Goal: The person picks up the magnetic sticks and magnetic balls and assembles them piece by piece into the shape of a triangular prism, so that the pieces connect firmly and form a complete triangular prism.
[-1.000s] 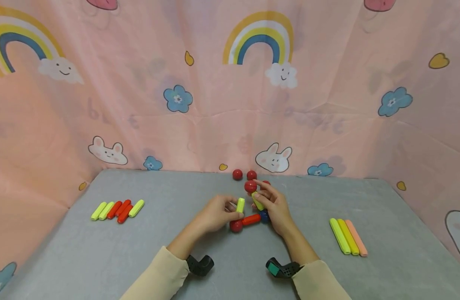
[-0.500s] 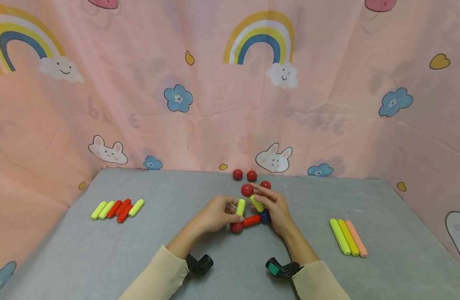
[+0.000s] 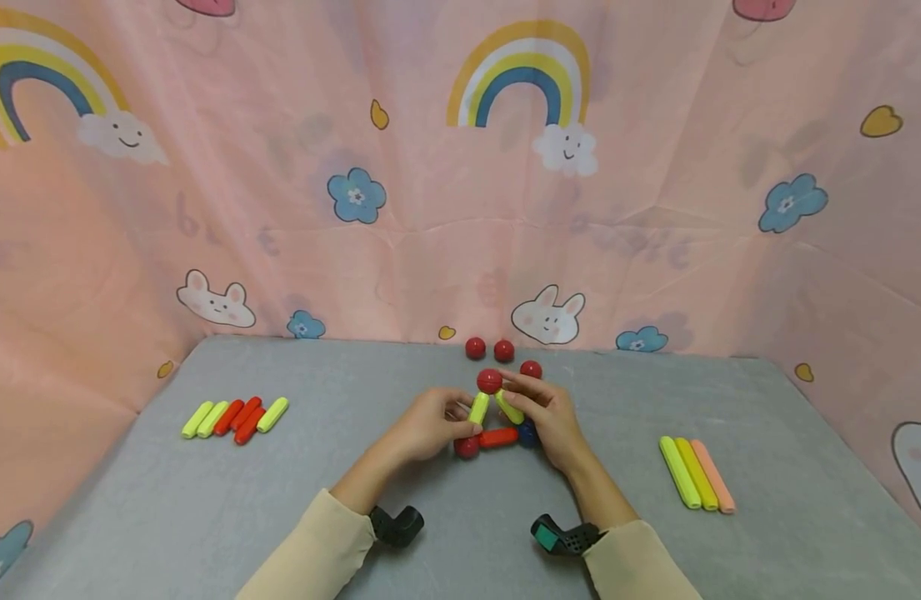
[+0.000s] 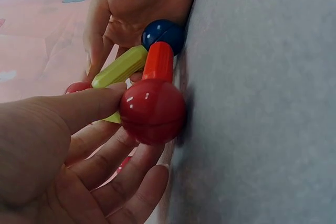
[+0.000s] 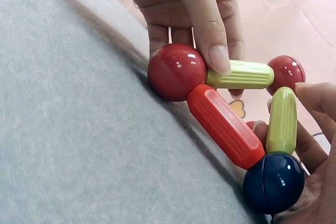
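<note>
A small four-sided frame of magnetic rods and balls stands on the table between the hands. My left hand [image 3: 433, 425] pinches its left yellow-green rod [image 3: 478, 408], just above the lower red ball [image 5: 177, 72]. My right hand [image 3: 550, 417] holds the right yellow-green rod [image 5: 282, 120] near its upper end, a fingertip touching the top red ball [image 3: 489, 381]. Both yellow-green rods meet that top ball. An orange-red rod [image 5: 226, 126] joins the lower red ball to a blue ball [image 5: 273, 183], which my right hand partly hides in the head view.
Behind the frame lie loose red balls [image 3: 475, 348] near the patterned backdrop [image 3: 400, 275]. To the left, several short yellow-green and red rods [image 3: 235, 418] lie in a row on the grey table [image 3: 340, 542]. Longer rods [image 3: 698, 473] lie side by side at the right.
My right hand has tilted the right rod and top red ball leftward. The top ball has come onto the upper end of the left rod, which was apart from it before.
</note>
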{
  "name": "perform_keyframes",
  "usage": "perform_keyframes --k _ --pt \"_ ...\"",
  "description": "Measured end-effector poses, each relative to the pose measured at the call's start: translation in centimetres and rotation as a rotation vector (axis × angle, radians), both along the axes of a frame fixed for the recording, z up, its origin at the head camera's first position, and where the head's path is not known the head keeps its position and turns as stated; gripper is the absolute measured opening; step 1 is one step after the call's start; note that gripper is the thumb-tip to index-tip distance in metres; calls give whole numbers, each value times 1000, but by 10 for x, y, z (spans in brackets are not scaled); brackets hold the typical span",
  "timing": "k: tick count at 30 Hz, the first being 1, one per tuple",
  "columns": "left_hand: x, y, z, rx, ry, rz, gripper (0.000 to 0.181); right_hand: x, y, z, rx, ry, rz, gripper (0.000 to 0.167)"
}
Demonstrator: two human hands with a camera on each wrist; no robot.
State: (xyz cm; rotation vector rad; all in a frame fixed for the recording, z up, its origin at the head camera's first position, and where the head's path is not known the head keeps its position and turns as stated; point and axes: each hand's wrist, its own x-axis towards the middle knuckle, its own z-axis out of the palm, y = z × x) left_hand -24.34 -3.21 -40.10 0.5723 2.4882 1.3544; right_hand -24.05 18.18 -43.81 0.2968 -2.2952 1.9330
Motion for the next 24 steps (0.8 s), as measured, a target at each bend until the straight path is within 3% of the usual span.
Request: perform_keyframes --k 12,24 --pt "-4 -3 -3 28 18 44 26 -1 -1 -1 80 56 34 41" --pt "-6 -9 -1 -20 58 65 29 -2 -11 0 308 31 -6 49"
